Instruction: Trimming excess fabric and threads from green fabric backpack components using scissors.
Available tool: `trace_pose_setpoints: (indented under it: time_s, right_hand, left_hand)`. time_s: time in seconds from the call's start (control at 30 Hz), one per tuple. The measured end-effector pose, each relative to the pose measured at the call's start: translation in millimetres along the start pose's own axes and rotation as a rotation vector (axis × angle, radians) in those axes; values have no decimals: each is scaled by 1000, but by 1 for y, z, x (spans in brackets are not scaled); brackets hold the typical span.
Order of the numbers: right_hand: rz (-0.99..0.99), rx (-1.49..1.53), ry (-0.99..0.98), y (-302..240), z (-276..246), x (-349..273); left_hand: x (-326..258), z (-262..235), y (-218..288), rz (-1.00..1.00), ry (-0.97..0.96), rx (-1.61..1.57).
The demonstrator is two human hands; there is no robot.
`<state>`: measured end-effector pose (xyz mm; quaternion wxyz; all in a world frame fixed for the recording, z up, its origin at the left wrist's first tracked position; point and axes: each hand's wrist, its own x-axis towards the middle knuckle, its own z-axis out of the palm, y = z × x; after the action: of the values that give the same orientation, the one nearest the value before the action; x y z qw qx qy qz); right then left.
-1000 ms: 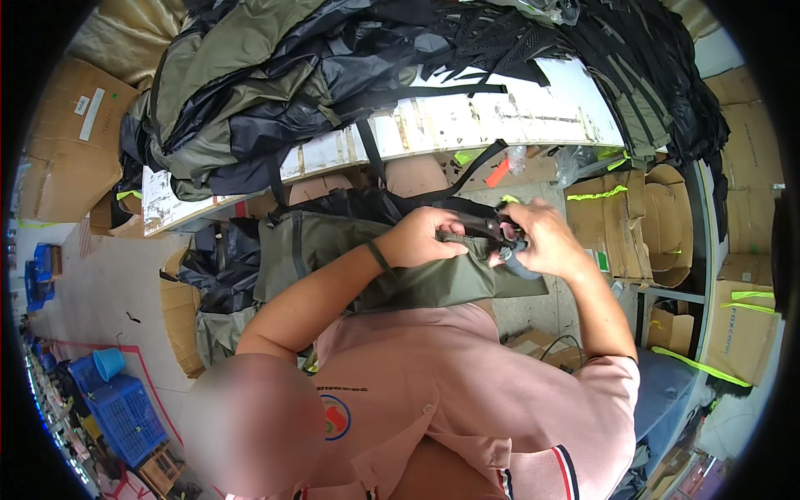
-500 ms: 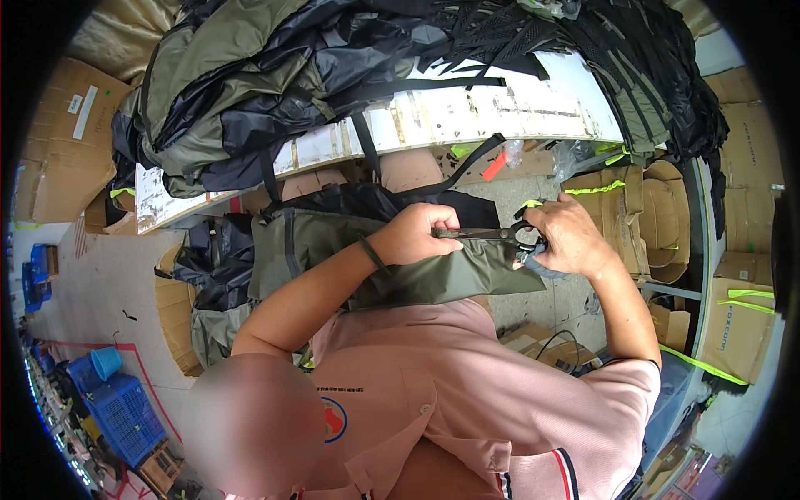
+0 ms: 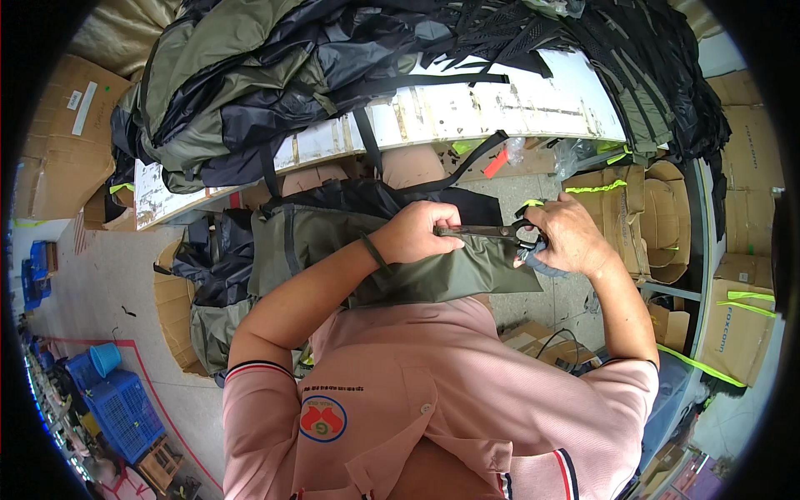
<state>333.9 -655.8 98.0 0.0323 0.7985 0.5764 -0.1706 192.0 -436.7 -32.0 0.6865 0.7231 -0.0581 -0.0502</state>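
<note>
A pair of dark scissors [image 3: 487, 232] lies almost level above my lap. My right hand [image 3: 571, 237] is closed round its handles, and a grey cloth wrap shows at that hand's fingers. My left hand [image 3: 423, 232] is closed in a pinch at the blade tips; what lies between its fingers is hidden. Under both hands an olive coated-fabric piece [image 3: 321, 246] with black parts spreads over my lap, creased just below the blades. A dark green band [image 3: 374, 252] circles my left wrist.
A white worn bench [image 3: 508, 104] ahead carries a heap of olive and black fabric pieces [image 3: 250, 75], with black straps hanging off its edge. An opened cardboard box [image 3: 617, 212] stands at the right; another box [image 3: 177, 312] holds fabric at the left. Blue crate [image 3: 125, 417] at lower left.
Both hands and the scissors stay almost in place. My head has moved out of the lower left, where it covered the shirt and my left sleeve.
</note>
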Motion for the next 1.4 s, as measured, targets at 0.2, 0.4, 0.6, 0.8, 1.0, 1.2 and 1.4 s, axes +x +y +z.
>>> trace_pose_setpoints:
  time_s: [0.2, 0.4, 0.6, 0.8, 1.0, 1.2, 1.4]
  right_hand:
    - [10, -23, -26, 7, 6, -5]
    - [33, 125, 103, -2, 8, -1]
    - [41, 972, 198, -39, 49, 38]
    - [86, 900, 113, -14, 43, 37]
    - [159, 803, 143, 13, 63, 46]
    - [-55, 230, 242, -45, 20, 90]
    - [-324, 60, 261, -89, 0, 122]
  left_hand:
    - [-1, 1, 2, 16, 9, 2]
    - [-7, -4, -2, 3, 37, -23]
    - [-8, -15, 25, 203, -41, 299]
    - [-107, -154, 13, -210, 74, 573]
    - [-155, -146, 5, -373, 230, 34]
    - [-149, -116, 24, -195, 278, -368]
    - [-144, -105, 25, -223, 261, -391]
